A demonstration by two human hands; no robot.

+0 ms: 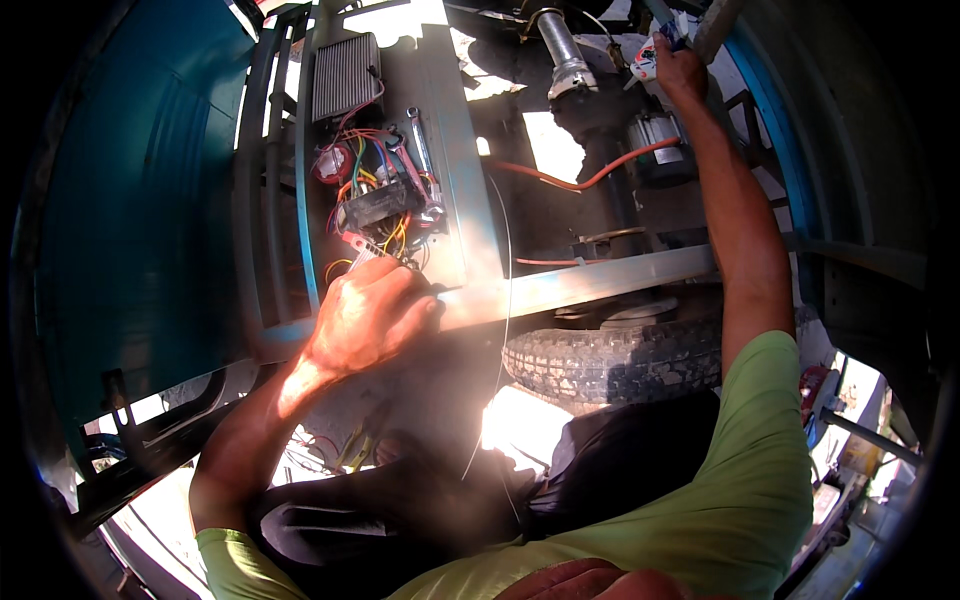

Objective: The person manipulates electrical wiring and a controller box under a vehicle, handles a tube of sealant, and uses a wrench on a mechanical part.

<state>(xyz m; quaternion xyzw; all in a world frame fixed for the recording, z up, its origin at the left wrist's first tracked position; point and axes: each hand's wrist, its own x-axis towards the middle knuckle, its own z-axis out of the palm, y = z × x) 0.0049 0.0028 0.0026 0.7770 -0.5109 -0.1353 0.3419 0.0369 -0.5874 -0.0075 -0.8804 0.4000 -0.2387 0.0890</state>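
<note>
My left hand is closed, its fingers curled down at the near end of the metal tray, beside a bundle of coloured wires. Whatever it grips, if anything, is hidden under the fingers. Just beyond it lie a black connector block and a small red-and-silver strip. My right arm reaches far forward, and my right hand is closed on a small white, red and blue packet-like thing, near the far right of the frame.
Wrenches lie on the tray beside a finned metal box. A motor with an orange cable sits on the axle. Nearer are a frame crossbar and a tyre. A blue panel stands at left.
</note>
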